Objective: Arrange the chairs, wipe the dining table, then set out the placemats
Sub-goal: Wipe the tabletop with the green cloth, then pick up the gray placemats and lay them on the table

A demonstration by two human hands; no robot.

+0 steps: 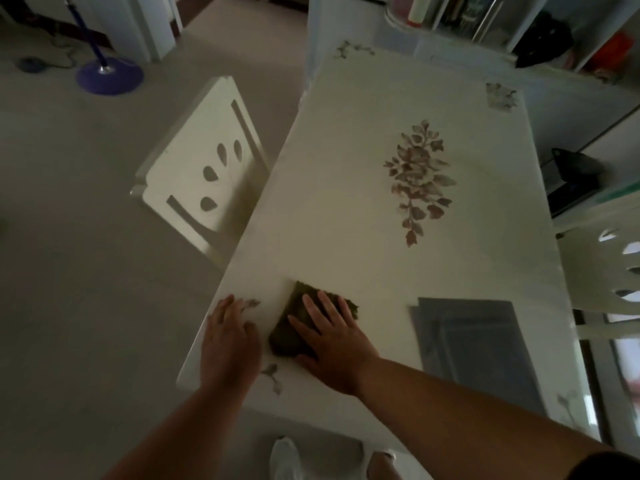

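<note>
A white dining table [346, 209] with a painted leaf motif fills the middle of the view. My right hand [332, 337] lies flat, fingers spread, pressing a dark green cloth [294, 327] onto the table near its front left corner. My left hand [228, 334] rests palm down on the table's left edge, just beside the cloth, holding nothing. A stack of grey placemats [481, 344] lies on the table to the right of my right arm. One white chair [204, 168] stands tucked against the table's left side. Another white chair [609, 271] shows at the right edge.
A purple mop base [109, 76] with its pole stands on the floor at the far left. White shelving [485, 26] with books and dark objects runs behind and right of the table. My feet [284, 459] show below the table's near edge.
</note>
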